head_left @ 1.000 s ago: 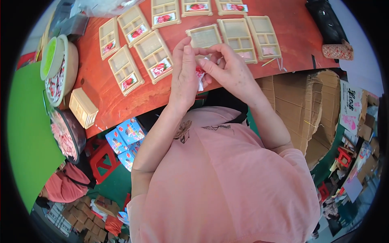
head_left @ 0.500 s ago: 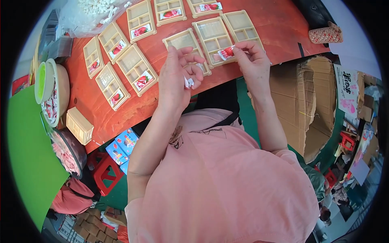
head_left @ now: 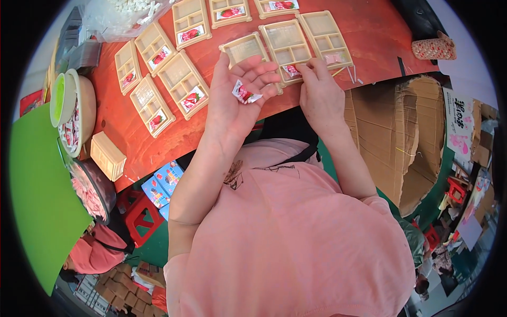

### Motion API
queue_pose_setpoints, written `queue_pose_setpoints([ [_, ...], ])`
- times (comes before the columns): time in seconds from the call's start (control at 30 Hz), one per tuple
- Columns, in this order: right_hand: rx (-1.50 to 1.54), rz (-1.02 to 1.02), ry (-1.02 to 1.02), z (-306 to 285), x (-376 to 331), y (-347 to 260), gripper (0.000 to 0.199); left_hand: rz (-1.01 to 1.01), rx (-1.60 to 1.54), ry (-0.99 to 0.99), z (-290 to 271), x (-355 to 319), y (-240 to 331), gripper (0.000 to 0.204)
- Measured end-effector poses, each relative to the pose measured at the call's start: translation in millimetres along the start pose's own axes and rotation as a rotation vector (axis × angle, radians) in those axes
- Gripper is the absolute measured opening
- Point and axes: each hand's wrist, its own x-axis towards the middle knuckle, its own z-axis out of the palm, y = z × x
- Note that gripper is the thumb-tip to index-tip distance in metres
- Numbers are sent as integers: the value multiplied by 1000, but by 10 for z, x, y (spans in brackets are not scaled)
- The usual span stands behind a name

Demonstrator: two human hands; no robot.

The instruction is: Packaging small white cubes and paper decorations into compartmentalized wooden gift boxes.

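My left hand [head_left: 236,95] is raised palm-up over the table's near edge, with small red-and-white sachets [head_left: 244,94] lying on its fingers. My right hand [head_left: 316,87] reaches to a beige compartment tray [head_left: 285,48] and presses a red sachet [head_left: 291,70] into its near corner compartment. Beside that tray lie a second tray [head_left: 326,38] holding a pink sachet and a third tray [head_left: 247,49] partly hidden by my left hand.
Several more beige trays [head_left: 183,83] with red sachets lie on the red table [head_left: 137,142]. At the left stand a bowl of sachets [head_left: 74,124], a stack of trays [head_left: 108,155] and a dark bowl [head_left: 92,190]. Cardboard [head_left: 391,137] stands at the right, a red stool [head_left: 138,214] below.
My hands, together at first, have parted. The right hand carried one sachet to the tray and now presses it in; the left hand opened palm-up with the remaining sachets.
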Motion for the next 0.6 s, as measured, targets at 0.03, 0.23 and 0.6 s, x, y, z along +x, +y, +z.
queue_pose_setpoints([
  [0.03,-38,6,-16,-3,-5,-10,22,14,-11,14,58,6,-19,64],
  [0.23,569,-143,2,-263,93,-251,26,66,-71,-74,45,45,-38,73],
  [0.6,598,-101,80,-243,171,-241,19,136,144,-260,42,34,-69,59],
])
